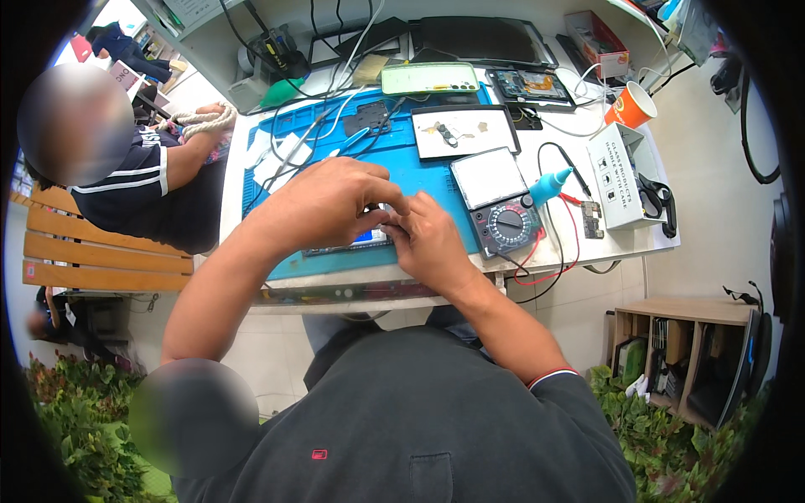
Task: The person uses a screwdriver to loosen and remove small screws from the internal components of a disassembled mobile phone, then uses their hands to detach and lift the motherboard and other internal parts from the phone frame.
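Observation:
My left hand (340,197) and my right hand (429,239) meet over the near edge of the blue work mat (335,270). Both have their fingers pinched together, the tips close to each other. Whatever is between the fingertips is too small or hidden to make out. Beneath them lies a flat opened device (323,250), perhaps a phone, with a bright blue patch (366,235) showing; my hands cover most of it. To the right of my right hand sits an analog multimeter (507,223), and a blue squeeze bottle (549,186) is beside it.
Behind the hands lie a white tray with small parts (465,132), a green phone case (429,79) and an opened tablet (532,88). Right are a white box with scissors (620,180), an orange cup (631,106) and test leads (577,251). Another person (126,168) sits at left.

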{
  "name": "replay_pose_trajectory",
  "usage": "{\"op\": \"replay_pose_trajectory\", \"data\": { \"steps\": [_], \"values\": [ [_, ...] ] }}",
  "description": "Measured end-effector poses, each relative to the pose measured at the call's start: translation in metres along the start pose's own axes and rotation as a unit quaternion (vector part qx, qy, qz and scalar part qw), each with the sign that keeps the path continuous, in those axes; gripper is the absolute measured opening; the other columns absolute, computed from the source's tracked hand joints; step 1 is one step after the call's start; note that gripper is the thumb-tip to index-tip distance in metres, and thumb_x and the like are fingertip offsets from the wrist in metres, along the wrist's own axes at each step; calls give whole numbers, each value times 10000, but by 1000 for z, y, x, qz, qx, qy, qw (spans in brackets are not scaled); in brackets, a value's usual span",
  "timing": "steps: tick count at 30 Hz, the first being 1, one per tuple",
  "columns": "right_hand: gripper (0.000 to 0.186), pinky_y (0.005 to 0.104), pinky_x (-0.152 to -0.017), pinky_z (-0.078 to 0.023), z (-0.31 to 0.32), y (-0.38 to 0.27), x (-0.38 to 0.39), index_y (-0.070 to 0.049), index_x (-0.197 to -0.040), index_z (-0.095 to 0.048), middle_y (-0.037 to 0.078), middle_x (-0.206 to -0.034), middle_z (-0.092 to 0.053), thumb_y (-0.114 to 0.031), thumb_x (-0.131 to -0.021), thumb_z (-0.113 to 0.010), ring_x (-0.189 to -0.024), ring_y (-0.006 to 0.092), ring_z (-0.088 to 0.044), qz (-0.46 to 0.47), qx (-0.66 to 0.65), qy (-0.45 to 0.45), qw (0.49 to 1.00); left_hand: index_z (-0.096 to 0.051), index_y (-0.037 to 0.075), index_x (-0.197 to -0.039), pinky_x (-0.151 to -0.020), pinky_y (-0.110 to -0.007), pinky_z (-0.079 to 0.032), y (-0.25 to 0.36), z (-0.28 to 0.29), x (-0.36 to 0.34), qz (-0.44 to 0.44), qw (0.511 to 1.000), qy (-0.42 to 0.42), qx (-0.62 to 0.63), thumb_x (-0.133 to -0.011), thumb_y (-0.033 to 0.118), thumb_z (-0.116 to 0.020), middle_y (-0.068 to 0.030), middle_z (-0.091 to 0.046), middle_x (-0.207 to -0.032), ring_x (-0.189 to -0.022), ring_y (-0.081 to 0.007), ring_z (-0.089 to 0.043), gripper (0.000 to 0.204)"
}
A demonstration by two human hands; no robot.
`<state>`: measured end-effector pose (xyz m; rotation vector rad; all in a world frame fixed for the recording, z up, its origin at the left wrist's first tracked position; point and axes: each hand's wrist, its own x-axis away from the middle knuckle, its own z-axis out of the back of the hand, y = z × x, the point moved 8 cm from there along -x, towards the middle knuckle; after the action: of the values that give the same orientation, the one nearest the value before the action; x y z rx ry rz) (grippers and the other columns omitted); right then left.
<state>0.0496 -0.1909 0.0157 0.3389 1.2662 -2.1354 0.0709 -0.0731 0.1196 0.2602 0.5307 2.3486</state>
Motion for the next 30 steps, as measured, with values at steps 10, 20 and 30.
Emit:
{"op": "replay_pose_trajectory", "data": {
  "steps": [10, 20, 30],
  "values": [
    [196, 512, -874, -578, 4, -3, -6, 25, -1119, -750, 156, -1018, -708, 22, -941, -830, -998, 397, -666, 1, 6, -38, 999, -872, 97, -1131, -746, -457, -610, -6, -1, 8, 11, 997, 71, -24, -975, 124, -888, -126, -821, -933, -806, -357, -783, 160],
    [219, 533, -909, -556, -6, -4, -6, 42, -1147, -686, 176, -1121, -662, 56, -946, -771, -1036, 422, -620, 30, 33, -55, 997, -874, 132, -1151, -825, -484, -635, 0, -5, -1, 37, 999, 17, -3, -983, 110, -854, -120, -833, -958, -915, -364, -814, 171],
    [207, 515, -891, -568, -7, -8, 8, 47, -1142, -690, 178, -1079, -649, 42, -953, -773, -1052, 418, -626, -22, 39, 6, 999, -862, 131, -1141, -858, -484, -616, 8, -4, -1, 0, 1000, -11, 6, -980, 113, -862, -100, -803, -1012, -981, -355, -795, 162]
  ]
}}
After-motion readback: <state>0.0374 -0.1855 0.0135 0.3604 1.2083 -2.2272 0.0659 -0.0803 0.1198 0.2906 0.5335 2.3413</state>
